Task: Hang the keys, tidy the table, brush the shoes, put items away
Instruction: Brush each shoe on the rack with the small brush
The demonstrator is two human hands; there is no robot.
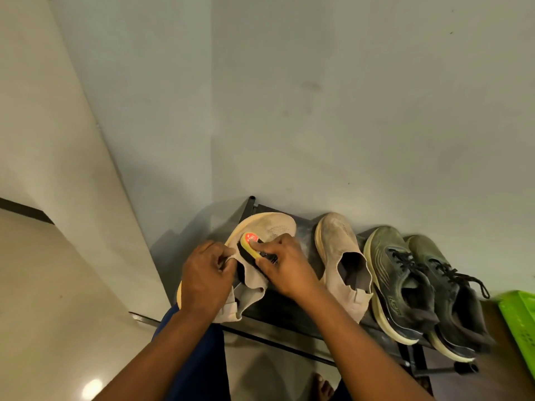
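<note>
Over by the corner wall, on the top shelf of a dark metal shoe rack (pixel 289 314), the person is brushing a beige knit slip-on shoe (pixel 270 227). Their left hand (pixel 207 273) pinches the shoe's collar near the heel, tilting it up on its side. Their right hand (pixel 285 266) is curled round a yellow shoe brush (pixel 251 245) with a red label, bristles pressed against the upper. The matching beige shoe (pixel 341 261) sits just beside, and a pair of olive green lace-up sneakers (pixel 417 287) stands further right, near a green plastic basket (pixel 519 322). The tilted shoe looks risky to me: it overhangs the rack's left end, so a hard stroke could pull the soft collar from that pinch and drop it to the floor. Loose dust may also drift onto the neighbouring shoe.
</note>
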